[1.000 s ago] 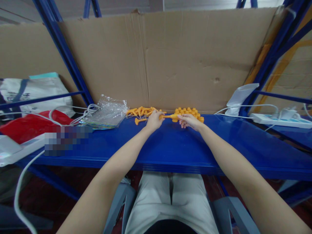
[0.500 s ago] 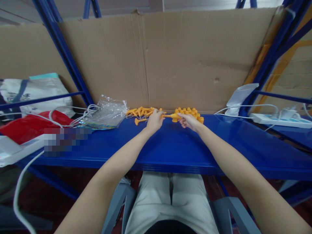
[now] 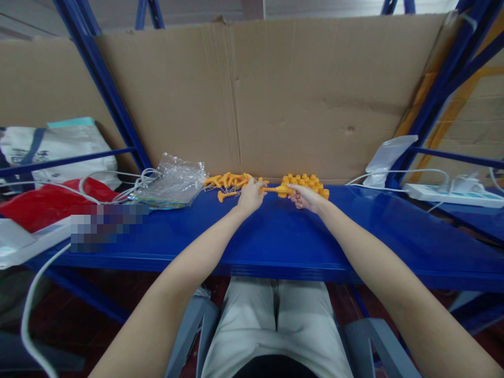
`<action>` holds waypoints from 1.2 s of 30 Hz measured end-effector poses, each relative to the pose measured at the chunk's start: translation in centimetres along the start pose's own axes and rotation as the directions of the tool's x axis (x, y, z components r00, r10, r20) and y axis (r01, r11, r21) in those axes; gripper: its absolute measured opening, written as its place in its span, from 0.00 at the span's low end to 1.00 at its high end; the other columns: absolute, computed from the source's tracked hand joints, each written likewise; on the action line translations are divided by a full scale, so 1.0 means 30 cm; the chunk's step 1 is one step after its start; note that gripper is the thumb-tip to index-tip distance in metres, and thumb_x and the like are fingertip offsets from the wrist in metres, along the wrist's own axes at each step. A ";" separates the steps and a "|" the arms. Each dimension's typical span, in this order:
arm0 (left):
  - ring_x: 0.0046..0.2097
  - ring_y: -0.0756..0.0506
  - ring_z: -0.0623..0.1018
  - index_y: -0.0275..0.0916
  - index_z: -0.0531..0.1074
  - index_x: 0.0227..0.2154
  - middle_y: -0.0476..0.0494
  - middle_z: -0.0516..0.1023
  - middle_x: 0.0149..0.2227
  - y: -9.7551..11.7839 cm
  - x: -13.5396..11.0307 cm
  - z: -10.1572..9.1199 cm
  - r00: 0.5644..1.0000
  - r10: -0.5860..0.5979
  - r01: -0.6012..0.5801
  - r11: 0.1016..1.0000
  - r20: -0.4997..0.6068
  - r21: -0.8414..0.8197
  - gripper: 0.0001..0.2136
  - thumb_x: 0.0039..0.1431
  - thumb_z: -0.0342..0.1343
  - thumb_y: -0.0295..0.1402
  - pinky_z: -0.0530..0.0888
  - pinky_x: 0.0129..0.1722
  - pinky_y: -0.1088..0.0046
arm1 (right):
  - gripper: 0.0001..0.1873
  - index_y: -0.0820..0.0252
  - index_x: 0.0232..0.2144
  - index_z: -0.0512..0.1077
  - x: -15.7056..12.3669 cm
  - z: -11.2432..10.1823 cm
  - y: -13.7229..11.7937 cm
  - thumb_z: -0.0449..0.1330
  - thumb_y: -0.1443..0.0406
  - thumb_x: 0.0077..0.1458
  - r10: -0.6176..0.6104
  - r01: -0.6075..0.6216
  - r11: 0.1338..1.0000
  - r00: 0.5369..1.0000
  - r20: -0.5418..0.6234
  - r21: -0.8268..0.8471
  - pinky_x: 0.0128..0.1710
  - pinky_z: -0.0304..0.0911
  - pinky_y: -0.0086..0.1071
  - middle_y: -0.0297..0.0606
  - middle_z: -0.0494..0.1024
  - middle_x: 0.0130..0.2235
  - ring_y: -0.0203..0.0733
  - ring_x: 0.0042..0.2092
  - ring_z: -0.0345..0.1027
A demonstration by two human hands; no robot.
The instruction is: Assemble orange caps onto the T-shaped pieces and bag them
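Both my hands meet at the back of the blue shelf (image 3: 275, 236). My left hand (image 3: 249, 195) is closed on the head end of an orange plastic bolt (image 3: 271, 188). My right hand (image 3: 305, 196) pinches an orange nut on the bolt's other end. Behind my left hand lies a pile of orange bolts (image 3: 227, 181), one of them loose in front (image 3: 224, 196). Behind my right hand lies a heap of orange nuts (image 3: 309, 181).
A crumpled clear plastic bag (image 3: 173, 181) lies left of the bolts. White cables (image 3: 114, 184), a red bag (image 3: 47, 205) and a white bag (image 3: 59, 147) fill the left. A white power strip (image 3: 452, 194) and charger sit at the right. Cardboard (image 3: 315, 94) backs the shelf.
My hands have stayed at the same spot. The fingers of my right hand have shifted slightly on the nut at the bolt's end.
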State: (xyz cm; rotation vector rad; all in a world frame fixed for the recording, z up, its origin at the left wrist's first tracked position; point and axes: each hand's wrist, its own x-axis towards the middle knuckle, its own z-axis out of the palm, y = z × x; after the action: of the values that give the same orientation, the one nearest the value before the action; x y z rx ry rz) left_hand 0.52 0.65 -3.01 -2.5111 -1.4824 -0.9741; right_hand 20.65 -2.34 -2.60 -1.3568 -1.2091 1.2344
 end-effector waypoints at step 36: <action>0.58 0.41 0.75 0.36 0.77 0.49 0.38 0.78 0.55 -0.084 0.030 0.060 0.964 0.092 -0.106 0.994 0.251 0.040 0.18 0.59 0.50 0.23 0.69 0.62 0.63 | 0.30 0.60 0.19 0.67 -0.098 0.051 -0.046 0.63 0.41 0.51 0.088 0.217 0.730 0.910 0.405 -0.648 0.16 0.51 0.25 0.31 0.69 0.15 0.28 0.16 0.54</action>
State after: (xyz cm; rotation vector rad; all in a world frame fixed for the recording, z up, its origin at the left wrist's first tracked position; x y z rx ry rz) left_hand -0.34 3.32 -4.59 -2.7198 -1.4020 -0.6145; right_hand 18.96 -5.10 -1.07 -1.5798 -2.1591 1.0862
